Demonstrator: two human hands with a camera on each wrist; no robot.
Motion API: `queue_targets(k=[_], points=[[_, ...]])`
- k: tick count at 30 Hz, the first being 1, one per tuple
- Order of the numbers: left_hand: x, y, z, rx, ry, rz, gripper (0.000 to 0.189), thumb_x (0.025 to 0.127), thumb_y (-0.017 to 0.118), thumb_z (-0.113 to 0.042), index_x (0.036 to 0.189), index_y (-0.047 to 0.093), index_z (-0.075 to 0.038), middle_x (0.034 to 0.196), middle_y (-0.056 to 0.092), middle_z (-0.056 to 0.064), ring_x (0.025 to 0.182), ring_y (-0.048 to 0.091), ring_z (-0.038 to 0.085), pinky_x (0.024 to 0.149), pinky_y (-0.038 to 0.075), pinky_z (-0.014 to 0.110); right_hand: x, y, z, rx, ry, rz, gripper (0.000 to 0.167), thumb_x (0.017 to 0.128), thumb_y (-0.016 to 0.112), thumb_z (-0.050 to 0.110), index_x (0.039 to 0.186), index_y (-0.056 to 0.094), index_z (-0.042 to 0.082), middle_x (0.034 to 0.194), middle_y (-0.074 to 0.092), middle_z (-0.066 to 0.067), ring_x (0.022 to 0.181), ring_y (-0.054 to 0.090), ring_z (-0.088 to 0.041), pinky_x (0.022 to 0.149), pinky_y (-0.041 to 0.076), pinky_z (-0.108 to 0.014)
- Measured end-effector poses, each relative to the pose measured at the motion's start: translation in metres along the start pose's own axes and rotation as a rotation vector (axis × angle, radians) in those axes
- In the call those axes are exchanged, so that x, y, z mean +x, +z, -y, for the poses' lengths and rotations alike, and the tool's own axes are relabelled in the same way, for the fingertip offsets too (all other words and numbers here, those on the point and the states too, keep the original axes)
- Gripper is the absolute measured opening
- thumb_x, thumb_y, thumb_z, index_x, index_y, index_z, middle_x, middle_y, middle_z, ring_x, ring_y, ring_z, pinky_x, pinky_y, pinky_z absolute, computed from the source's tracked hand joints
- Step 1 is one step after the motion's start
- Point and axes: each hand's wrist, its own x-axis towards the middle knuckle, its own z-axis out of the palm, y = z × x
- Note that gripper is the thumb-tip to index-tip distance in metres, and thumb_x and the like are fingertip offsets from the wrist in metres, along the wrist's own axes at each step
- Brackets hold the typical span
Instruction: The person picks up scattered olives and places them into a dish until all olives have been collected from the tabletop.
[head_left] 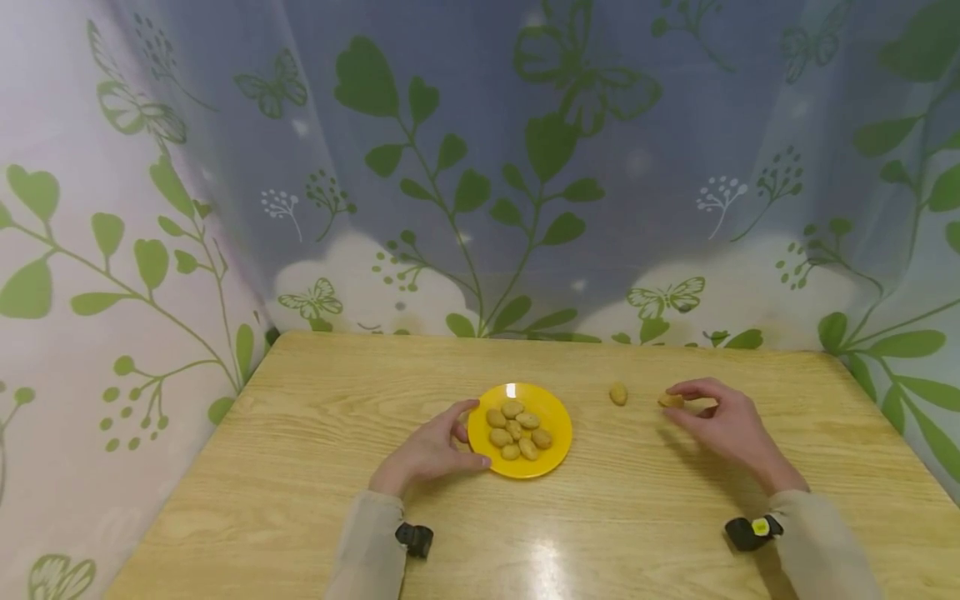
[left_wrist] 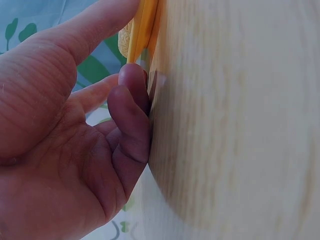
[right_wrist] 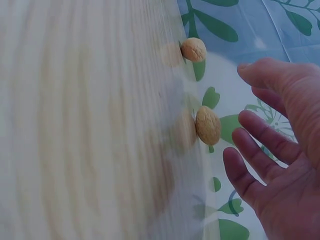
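Note:
A yellow plate (head_left: pixel 560 446) with several walnuts (head_left: pixel 527 421) on it sits mid-table. My left hand (head_left: pixel 431 450) grips its left edge, with the thumb over the rim and other fingers at the underside in the left wrist view. A tan walnut (head_left: pixel 671 401) lies on the wood to the right of the plate, between the spread thumb and index finger of my right hand (head_left: pixel 723 421). In the right wrist view that walnut (right_wrist: pixel 208 125) stands apart from the fingers. Another walnut (head_left: pixel 618 393) lies between plate and right hand.
The light wooden table (head_left: pixel 337 375) ends at the back against a curtain (head_left: pixel 480 167) printed with green leaves and butterflies. Another patterned curtain (head_left: pixel 97 333) hangs along the left side. Both wrists wear black devices on straps.

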Motion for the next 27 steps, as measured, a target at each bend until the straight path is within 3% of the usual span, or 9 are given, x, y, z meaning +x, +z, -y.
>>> queue_targets(k=[8, 15, 23, 27], points=[[-0.001, -0.001, -0.001, -0.001, -0.007, 0.001, 0.09, 0.082, 0.086, -0.036, 0.157, 0.038, -0.027, 0.11, 0.059, 0.004, 0.077, 0.052, 0.017, 0.071, 0.043, 0.031, 0.004, -0.003, -0.01, -0.038, 0.003, 0.008, 0.029, 0.094, 0.076, 0.026, 0.118, 0.074, 0.01, 0.118, 0.071, -0.013, 0.1, 0.056, 0.01, 0.075, 0.053, -0.016], [0.0, 0.0, 0.0, -0.006, 0.0, 0.002, 0.091, 0.081, 0.087, -0.035, 0.157, 0.038, -0.026, 0.11, 0.059, 0.005, 0.077, 0.051, 0.018, 0.072, 0.042, 0.032, 0.01, -0.005, -0.018, -0.047, 0.058, 0.043, 0.034, 0.094, 0.076, 0.031, 0.119, 0.073, 0.008, 0.118, 0.072, -0.016, 0.101, 0.06, -0.002, 0.076, 0.053, -0.017], [0.001, 0.001, 0.001, 0.004, -0.009, 0.004, 0.091, 0.081, 0.087, -0.037, 0.157, 0.037, -0.027, 0.11, 0.058, 0.004, 0.077, 0.052, 0.017, 0.071, 0.043, 0.031, 0.015, -0.006, -0.026, -0.04, 0.095, 0.113, 0.035, 0.093, 0.077, 0.028, 0.121, 0.072, 0.007, 0.114, 0.074, -0.015, 0.093, 0.061, 0.005, 0.078, 0.052, -0.016], [0.002, 0.001, 0.002, 0.01, -0.008, 0.003, 0.092, 0.081, 0.086, -0.038, 0.158, 0.037, -0.027, 0.11, 0.058, 0.004, 0.077, 0.052, 0.018, 0.071, 0.043, 0.032, 0.017, -0.006, -0.027, -0.053, 0.102, 0.149, 0.034, 0.093, 0.077, 0.028, 0.12, 0.072, 0.008, 0.115, 0.074, -0.014, 0.094, 0.063, -0.001, 0.078, 0.053, -0.018]])
